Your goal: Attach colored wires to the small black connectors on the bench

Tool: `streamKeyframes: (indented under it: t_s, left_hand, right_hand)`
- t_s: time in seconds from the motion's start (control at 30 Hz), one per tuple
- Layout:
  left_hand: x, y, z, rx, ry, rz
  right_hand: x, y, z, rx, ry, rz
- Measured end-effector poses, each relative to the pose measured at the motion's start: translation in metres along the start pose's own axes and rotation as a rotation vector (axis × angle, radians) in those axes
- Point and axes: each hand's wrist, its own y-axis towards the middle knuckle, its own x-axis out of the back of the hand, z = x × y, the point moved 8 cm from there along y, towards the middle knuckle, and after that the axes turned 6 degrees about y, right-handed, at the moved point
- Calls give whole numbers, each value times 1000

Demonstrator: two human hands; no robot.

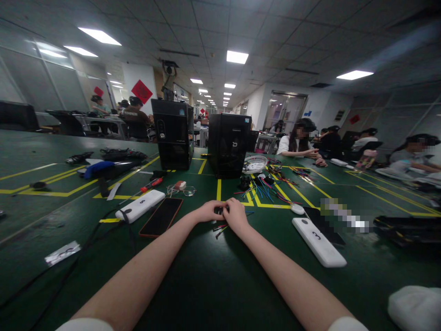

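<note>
Over the green table my left hand (208, 211) and my right hand (237, 216) meet, their fingertips closed together. Between them is a small dark part (218, 210), mostly covered by the fingers, so its kind is hard to make out. Just below the hands lie a few short thin wires (220, 228) with dark ends, red and yellow among them. A blue wire end (250, 212) shows to the right of my right hand. Whether these wires join the dark part I cannot tell.
Two black computer towers (175, 133) stand ahead. Loose coloured wires (263, 186) and a white basket (255, 163) lie right of them. A phone (161, 217), white power bank (141, 205), glasses (188, 190) and screwdriver (151, 185) lie left; another power bank (319, 242) lies right. A person (299, 138) sits opposite.
</note>
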Motion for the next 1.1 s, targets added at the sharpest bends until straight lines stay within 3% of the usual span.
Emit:
streamKeyframes:
  t_s: [0.23, 0.37, 0.43, 0.57, 0.67, 0.87, 1.1]
  left_hand:
    - [0, 2, 4, 8, 25, -10]
    - [-1, 2, 7, 24, 41, -24]
    - [-1, 1, 7, 19, 43, -32]
    - [1, 0, 10, 47, 49, -57]
    - [1, -1, 16, 94, 42, -65]
    - [2, -3, 23, 142, 37, -75]
    - [4, -5, 17, 146, 49, -83]
  right_hand:
    - [-5, 0, -5, -93, 77, -29]
    - [14, 4, -11, -92, 205, -145]
    - [24, 3, -10, -18, 252, -153]
    - [23, -14, 15, 295, 222, 83]
    - [15, -31, 33, 418, 138, 233]
    - [5, -45, 50, 448, -5, 436]
    - [3, -41, 34, 313, -244, 522]
